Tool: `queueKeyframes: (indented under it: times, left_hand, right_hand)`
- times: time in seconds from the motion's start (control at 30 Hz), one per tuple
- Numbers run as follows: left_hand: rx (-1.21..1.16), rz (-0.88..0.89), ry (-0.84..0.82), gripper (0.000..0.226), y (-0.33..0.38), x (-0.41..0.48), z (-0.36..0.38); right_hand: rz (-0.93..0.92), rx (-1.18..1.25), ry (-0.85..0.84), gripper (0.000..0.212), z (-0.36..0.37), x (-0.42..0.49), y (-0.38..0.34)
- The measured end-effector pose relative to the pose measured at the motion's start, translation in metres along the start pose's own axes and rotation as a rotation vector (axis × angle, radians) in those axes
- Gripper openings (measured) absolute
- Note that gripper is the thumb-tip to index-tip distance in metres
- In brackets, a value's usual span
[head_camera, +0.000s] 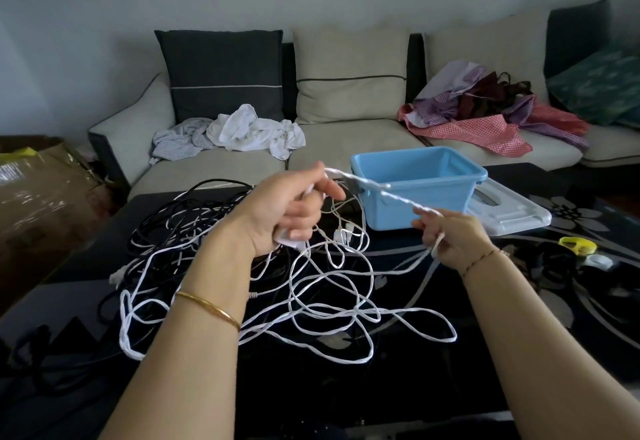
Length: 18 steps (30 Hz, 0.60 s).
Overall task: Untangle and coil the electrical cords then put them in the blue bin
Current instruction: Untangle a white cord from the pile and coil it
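A long white cord [332, 304] lies in loose tangled loops on the dark table [450, 387], mixed at the left with black cords [162, 228]. My left hand [287, 211] grips the white cord and its white plug end above the pile. My right hand [453, 235] pinches the same cord further along. A taut stretch of white cord [377, 186] runs between the two hands, in front of the blue bin [419, 186]. The bin stands at the table's far side and looks empty.
A clear lid [516, 211] lies right of the bin. A yellow and a white object [578, 245] sit at the table's right. A sofa [346, 134] with clothes is behind. A cardboard box [38, 190] stands at the left.
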State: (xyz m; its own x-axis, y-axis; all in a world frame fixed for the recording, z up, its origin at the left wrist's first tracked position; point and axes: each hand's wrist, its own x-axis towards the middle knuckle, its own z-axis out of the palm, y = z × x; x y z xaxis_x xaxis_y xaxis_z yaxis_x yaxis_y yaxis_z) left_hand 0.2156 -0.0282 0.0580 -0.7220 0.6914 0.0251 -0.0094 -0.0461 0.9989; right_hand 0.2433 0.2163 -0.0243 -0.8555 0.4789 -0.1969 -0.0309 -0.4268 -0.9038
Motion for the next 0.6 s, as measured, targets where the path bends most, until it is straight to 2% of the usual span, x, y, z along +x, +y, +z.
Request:
queueKeyframes:
  times: [0.13,0.27,0.33,0.4,0.43,0.53,0.6]
  left_hand:
    - [-0.427,0.148,-0.036,0.044,0.007,-0.002,-0.008]
    - [-0.697,0.220,0.150,0.045,0.004,0.000,-0.011]
    - [-0.687,0.221,0.239,0.043,0.002,0.004,-0.011]
    - [-0.573,0.185,0.301,0.045,0.002,0.007,-0.010]
    - [-0.505,0.154,0.308,0.045,0.002,0.008,-0.008]
    - [-0.363,0.077,0.280,0.044,0.001,0.010,0.001]
    - [-0.321,0.052,0.257,0.043,0.000,0.012,0.006]
  right_hand:
    - [0.053,-0.360,0.004,0.016,-0.013,0.009,0.026]
    - [0.043,-0.830,-0.045,0.020,-0.013,0.009,0.035]
    - [0.026,-1.052,-0.102,0.022,-0.010,0.008,0.036]
    - [0.032,-1.135,-0.233,0.020,-0.005,0.006,0.035]
    - [0.037,-1.140,-0.303,0.025,-0.001,0.005,0.033]
    - [-0.019,-1.146,-0.455,0.062,0.015,-0.003,0.018]
    - [-0.095,-0.987,-0.512,0.062,0.029,-0.014,0.004]
